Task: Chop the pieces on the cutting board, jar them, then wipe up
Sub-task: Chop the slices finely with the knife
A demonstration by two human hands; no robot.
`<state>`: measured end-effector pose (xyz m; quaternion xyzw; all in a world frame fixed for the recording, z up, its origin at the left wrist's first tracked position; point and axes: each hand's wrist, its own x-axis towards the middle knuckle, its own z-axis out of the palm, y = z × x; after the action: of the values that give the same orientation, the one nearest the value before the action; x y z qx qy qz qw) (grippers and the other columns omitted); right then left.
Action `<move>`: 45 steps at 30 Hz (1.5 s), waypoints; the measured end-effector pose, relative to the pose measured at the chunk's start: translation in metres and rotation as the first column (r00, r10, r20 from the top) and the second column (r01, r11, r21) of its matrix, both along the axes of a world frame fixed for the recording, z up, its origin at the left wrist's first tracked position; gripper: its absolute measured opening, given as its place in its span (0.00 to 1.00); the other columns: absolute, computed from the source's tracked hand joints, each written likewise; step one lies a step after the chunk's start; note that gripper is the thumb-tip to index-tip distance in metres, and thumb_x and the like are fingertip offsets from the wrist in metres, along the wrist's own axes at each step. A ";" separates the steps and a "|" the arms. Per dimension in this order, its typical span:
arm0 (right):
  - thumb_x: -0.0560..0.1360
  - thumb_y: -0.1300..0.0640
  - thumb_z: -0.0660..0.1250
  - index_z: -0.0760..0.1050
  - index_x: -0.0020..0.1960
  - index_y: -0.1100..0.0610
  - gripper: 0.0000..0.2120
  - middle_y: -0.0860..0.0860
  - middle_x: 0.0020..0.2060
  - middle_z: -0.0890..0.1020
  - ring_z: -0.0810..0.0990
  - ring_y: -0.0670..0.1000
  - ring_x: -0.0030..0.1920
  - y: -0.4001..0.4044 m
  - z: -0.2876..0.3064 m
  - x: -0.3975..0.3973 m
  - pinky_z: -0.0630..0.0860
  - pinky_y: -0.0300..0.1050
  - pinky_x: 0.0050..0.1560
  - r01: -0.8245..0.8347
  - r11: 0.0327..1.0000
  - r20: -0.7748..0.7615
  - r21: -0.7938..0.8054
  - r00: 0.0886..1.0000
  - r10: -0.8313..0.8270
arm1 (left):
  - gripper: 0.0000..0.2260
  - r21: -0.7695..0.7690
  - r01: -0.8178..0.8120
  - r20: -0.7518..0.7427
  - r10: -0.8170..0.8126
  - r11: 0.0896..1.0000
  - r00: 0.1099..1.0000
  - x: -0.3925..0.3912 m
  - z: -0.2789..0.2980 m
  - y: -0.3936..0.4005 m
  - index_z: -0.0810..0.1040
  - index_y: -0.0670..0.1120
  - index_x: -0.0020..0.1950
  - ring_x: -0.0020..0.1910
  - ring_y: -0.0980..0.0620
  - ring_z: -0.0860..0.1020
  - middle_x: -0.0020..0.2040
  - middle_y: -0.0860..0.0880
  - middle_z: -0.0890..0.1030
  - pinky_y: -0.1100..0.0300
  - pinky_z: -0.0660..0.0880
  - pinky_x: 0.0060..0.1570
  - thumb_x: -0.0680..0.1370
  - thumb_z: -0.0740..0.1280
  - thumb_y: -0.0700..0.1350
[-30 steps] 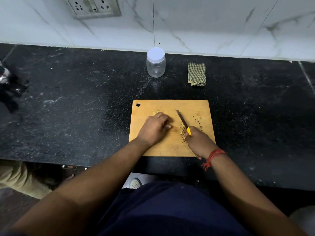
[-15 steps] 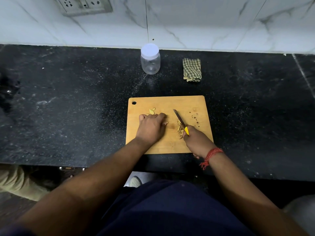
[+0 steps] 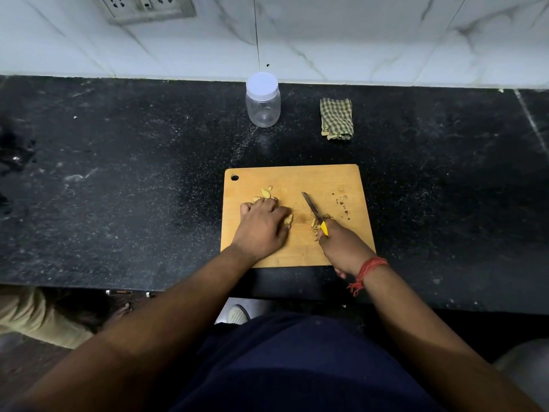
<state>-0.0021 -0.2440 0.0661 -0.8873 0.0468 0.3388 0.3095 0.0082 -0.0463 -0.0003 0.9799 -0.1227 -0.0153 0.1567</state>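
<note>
Black tabletop (image 3: 118, 188) lies bare at frame left; left hand (image 3: 263, 226) curls over hidden pieces (image 3: 266, 192), right hand (image 3: 344, 248) grips knife (image 3: 312, 208).

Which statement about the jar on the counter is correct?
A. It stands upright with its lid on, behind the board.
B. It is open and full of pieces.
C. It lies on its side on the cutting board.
A: the jar stands upright on the counter beyond the cutting board, white lid on, and looks empty.
</note>
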 end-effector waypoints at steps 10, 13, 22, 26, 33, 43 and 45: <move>0.84 0.53 0.52 0.64 0.68 0.52 0.14 0.56 0.40 0.77 0.74 0.52 0.23 0.007 0.006 -0.004 0.70 0.41 0.21 -0.014 1.000 -0.002 0.002 1.000 0.014 | 0.21 0.043 -0.132 0.039 0.130 0.990 0.991 0.004 -0.001 -0.018 0.75 0.48 0.57 0.54 0.46 0.73 0.55 0.48 0.77 0.48 0.65 0.52 0.78 0.65 0.64; 0.83 0.54 0.51 0.65 0.63 0.56 0.11 0.56 0.40 0.76 0.74 0.52 0.24 0.008 0.004 -0.008 0.71 0.41 0.21 -0.006 1.000 -0.038 -0.011 0.999 0.006 | 0.20 0.045 -0.059 0.144 0.052 0.997 0.988 -0.005 -0.006 -0.010 0.75 0.46 0.58 0.54 0.45 0.72 0.56 0.46 0.75 0.47 0.66 0.52 0.80 0.62 0.61; 0.82 0.58 0.52 0.64 0.64 0.57 0.11 0.57 0.40 0.76 0.76 0.54 0.24 0.017 0.003 -0.015 0.72 0.42 0.20 -0.075 0.995 -0.041 -0.068 0.997 0.072 | 0.24 0.139 0.253 0.161 -0.274 0.958 0.948 -0.024 -0.021 0.014 0.71 0.47 0.74 0.65 0.45 0.71 0.71 0.49 0.74 0.44 0.67 0.61 0.83 0.57 0.58; 0.82 0.60 0.52 0.64 0.64 0.58 0.12 0.57 0.41 0.76 0.78 0.56 0.25 0.020 0.000 -0.015 0.78 0.50 0.21 -0.102 0.989 -0.031 -0.105 0.995 0.099 | 0.24 0.145 0.256 0.149 -0.277 0.956 0.949 -0.023 -0.020 0.013 0.72 0.47 0.74 0.64 0.44 0.72 0.71 0.50 0.74 0.42 0.67 0.62 0.83 0.57 0.58; 0.81 0.63 0.51 0.61 0.66 0.60 0.14 0.58 0.43 0.75 0.80 0.59 0.31 0.025 -0.005 -0.016 0.81 0.56 0.27 -0.140 0.980 -0.055 -0.138 0.990 0.134 | 0.22 0.168 0.239 0.143 -0.263 0.957 0.954 -0.024 -0.020 0.010 0.74 0.48 0.72 0.64 0.45 0.72 0.71 0.50 0.74 0.41 0.65 0.65 0.83 0.58 0.58; 0.80 0.67 0.54 0.63 0.68 0.63 0.17 0.59 0.53 0.78 0.79 0.58 0.49 0.013 -0.011 -0.038 0.72 0.44 0.44 -0.184 0.970 -0.027 -0.160 0.983 0.182 | 0.22 0.220 0.200 0.090 -0.224 0.955 0.970 -0.027 -0.017 0.004 0.74 0.49 0.71 0.65 0.44 0.71 0.72 0.50 0.72 0.33 0.61 0.71 0.82 0.55 0.58; 0.80 0.68 0.54 0.62 0.69 0.65 0.18 0.61 0.55 0.77 0.78 0.59 0.52 0.005 -0.010 -0.046 0.67 0.42 0.42 -0.210 0.963 -0.042 -0.167 0.978 0.206 | 0.23 0.219 0.188 0.074 -0.209 0.957 0.975 -0.028 -0.019 0.003 0.73 0.49 0.72 0.66 0.44 0.70 0.73 0.50 0.71 0.32 0.60 0.71 0.82 0.54 0.58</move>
<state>-0.0484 -0.2386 0.0561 -0.9063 -0.0137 0.3749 0.1945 -0.0202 -0.0433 -0.0191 0.9732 -0.2256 0.0033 0.0434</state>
